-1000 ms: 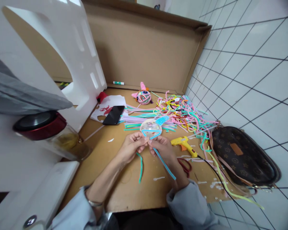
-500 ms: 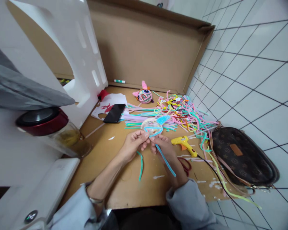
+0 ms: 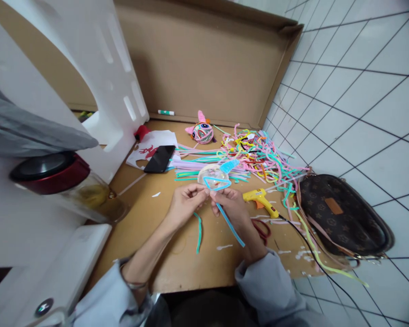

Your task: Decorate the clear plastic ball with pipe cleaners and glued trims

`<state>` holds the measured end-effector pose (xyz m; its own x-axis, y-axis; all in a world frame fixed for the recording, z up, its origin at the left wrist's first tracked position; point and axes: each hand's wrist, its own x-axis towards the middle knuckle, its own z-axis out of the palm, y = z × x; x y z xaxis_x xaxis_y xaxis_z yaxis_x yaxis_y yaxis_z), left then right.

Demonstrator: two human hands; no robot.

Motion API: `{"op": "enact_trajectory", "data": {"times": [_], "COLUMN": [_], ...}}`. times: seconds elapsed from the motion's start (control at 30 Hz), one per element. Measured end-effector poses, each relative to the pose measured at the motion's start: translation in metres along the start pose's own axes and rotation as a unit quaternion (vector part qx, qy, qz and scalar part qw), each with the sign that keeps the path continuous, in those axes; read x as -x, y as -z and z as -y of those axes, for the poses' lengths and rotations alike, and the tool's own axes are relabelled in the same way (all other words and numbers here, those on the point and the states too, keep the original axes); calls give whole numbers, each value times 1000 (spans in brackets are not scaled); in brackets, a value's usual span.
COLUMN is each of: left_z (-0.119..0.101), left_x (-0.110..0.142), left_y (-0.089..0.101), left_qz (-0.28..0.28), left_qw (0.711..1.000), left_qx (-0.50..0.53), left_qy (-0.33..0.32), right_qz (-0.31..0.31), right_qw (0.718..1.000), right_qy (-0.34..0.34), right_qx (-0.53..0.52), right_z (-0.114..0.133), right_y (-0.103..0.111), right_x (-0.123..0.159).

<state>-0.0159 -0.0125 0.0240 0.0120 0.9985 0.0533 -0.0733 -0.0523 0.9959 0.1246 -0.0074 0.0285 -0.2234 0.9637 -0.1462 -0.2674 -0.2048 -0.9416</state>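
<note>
Both my hands pinch one blue pipe cleaner (image 3: 230, 225), bent into a triangle with a long tail that hangs toward me along my right wrist. My left hand (image 3: 190, 200) closes on the triangle's near corner, and my right hand (image 3: 229, 204) grips it just beside, fingertips almost meeting. Right behind the triangle lies a round, clear ball-like piece (image 3: 204, 174) with a pale rim; a blue wrapped cone (image 3: 229, 166) sticks up at its right. A short green pipe cleaner (image 3: 199, 234) rests below my left hand.
A yellow glue gun (image 3: 261, 201) with a black cord and red-handled scissors (image 3: 261, 230) lie to the right, near a brown bag (image 3: 344, 213). Behind are heaped pipe cleaners (image 3: 255, 154), a pink-eared ball figure (image 3: 202, 132) and a phone (image 3: 160, 159). A glass bottle (image 3: 98, 195) stands left.
The view has shifted slightly, so the scene sits a little higher and further left. Both hands keep their pinch on the blue pipe cleaner, whose triangle looks much the same.
</note>
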Motion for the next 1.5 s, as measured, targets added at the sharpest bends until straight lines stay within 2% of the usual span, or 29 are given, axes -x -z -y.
{"op": "enact_trajectory", "data": {"times": [0.27,0.57,0.83,1.07,1.27,1.5], "left_z": [2,0,-4,-6,-7,-6], "left_x": [-3,-3,-1,0,-1,0], "left_y": [0,-2,-4,-4,1,-1], "left_qz": [-29,-53,-17,43,49,70], "left_qw": [998,994,995,994,990,992], "left_qx": [49,90,93,83,114,94], "left_qy": [10,22,30,48,65,56], "right_qz": [18,-19,-37,-53,-18,-30], "right_qw": [999,999,997,996,997,995], "right_qy": [-4,38,67,77,72,98], "right_qx": [-48,30,2,-12,9,0], "right_z": [-4,-4,-7,-4,-1,-5], "right_y": [-1,-4,-4,-7,-2,-2], "right_x": [1,1,-3,-3,-2,-2]}}
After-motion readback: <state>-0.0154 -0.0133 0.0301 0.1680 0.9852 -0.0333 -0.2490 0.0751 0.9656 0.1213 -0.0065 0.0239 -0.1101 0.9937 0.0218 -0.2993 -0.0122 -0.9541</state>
